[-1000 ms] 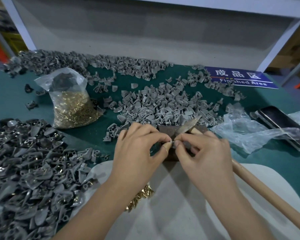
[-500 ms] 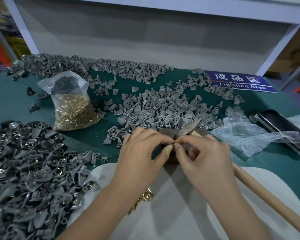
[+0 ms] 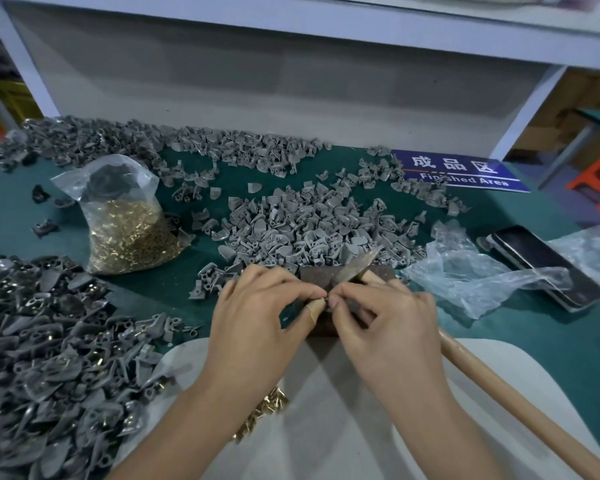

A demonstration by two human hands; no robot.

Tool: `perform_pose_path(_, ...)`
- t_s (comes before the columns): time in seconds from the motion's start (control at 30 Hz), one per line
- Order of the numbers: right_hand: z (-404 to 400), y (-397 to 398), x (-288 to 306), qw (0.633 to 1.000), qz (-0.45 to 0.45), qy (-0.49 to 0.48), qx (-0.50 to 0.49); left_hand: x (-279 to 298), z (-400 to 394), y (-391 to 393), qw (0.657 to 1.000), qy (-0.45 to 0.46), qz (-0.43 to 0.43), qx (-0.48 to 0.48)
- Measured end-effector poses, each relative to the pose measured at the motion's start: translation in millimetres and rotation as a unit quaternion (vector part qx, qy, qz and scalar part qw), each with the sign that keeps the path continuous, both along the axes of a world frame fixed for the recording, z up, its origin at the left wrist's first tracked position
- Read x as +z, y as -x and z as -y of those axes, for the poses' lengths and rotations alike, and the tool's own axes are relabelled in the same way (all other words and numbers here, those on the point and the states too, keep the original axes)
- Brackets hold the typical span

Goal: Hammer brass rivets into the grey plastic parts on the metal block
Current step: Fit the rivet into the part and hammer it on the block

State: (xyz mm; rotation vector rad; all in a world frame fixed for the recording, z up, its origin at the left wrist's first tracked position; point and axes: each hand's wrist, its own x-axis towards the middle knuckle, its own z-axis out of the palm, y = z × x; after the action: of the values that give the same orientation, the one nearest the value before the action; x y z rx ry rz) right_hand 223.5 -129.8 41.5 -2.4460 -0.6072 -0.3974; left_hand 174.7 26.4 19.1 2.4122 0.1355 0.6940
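My left hand point(image 3: 267, 317) and my right hand point(image 3: 385, 323) meet fingertip to fingertip over the dark metal block point(image 3: 312, 273). Together they pinch a small grey plastic part point(image 3: 323, 299), which the fingers mostly hide. I cannot see a rivet in it. The hammer lies across the block with its head point(image 3: 357, 266) just behind my right fingers. Its wooden handle point(image 3: 499, 386) runs under my right hand to the lower right. A clear bag of brass rivets point(image 3: 129, 230) stands at the left. Loose brass rivets point(image 3: 260, 414) lie on the white cloth point(image 3: 326, 427) under my left forearm.
A heap of grey plastic parts point(image 3: 309, 223) lies behind the block. A larger heap with brass showing point(image 3: 49, 341) fills the left side. A crumpled plastic bag point(image 3: 465, 275) and a phone point(image 3: 548, 265) lie on the right, by a blue "Finished Area" sign point(image 3: 465, 171).
Both hands have stayed over the block. My fingertips have drawn closer together around the small part. The hammer has not moved.
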Motion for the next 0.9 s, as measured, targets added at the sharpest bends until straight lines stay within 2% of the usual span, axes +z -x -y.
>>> perform_pose_path(0.17,2,0,0,1.000,0.010,0.010,0.012,-1,0,-1,0.998,0.054,0.005,-0.015)
perform_pose_path(0.3,12,-2,4,0.999,0.025,-0.036,-0.004,0,1,-2,0.997,0.071,0.003,-0.015)
perform_pose_path(0.43,23,-6,8,0.990,-0.028,0.076,-0.114,1,2,-1,0.997,0.082,-0.008,-0.008)
perform_pose_path(0.6,25,-9,11,0.982,-0.064,0.118,-0.130,0,2,1,0.997,0.081,-0.012,0.008)
perform_pose_path(0.7,25,-6,13,0.984,-0.059,0.088,-0.140,1,2,1,0.997,0.071,-0.015,0.023)
perform_pose_path(0.9,31,0,26,0.991,0.039,-0.007,-0.129,3,3,1,0.999,0.024,-0.018,0.030)
